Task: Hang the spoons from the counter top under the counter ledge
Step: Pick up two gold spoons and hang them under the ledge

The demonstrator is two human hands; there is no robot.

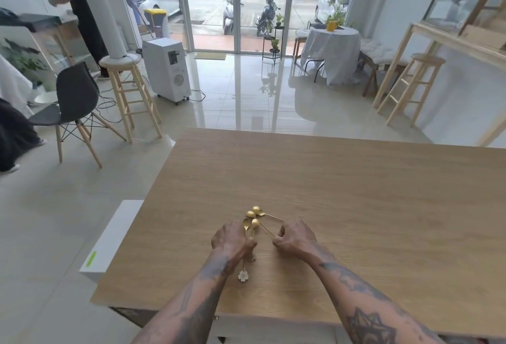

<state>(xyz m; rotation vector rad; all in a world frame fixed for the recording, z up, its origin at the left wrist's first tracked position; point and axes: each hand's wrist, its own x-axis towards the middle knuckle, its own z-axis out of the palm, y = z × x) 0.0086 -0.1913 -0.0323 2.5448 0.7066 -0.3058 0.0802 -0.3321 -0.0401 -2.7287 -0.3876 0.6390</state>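
Near the near edge of my wood-grain counter top (356, 193), four glossy gold spoons (253, 219) fan out, round bowls clustered. My left hand (232, 239) pinches two thin handles; my right hand (294, 237) curls around another's.

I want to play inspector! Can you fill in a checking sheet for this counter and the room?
Surface: wooden counter top, bare apart from the spoons.
Job's things: four gold spoons bunched together on the counter, none hung yet; a white flower charm ends one handle.
Clutter: nothing seen on the counter.
Hands: left hand closed over spoon handles; right hand pinching a handle's end.
Cables: black cables on the floor by the white machine.
Surroundings: wooden stools, black chair, glass doors, another person far left.
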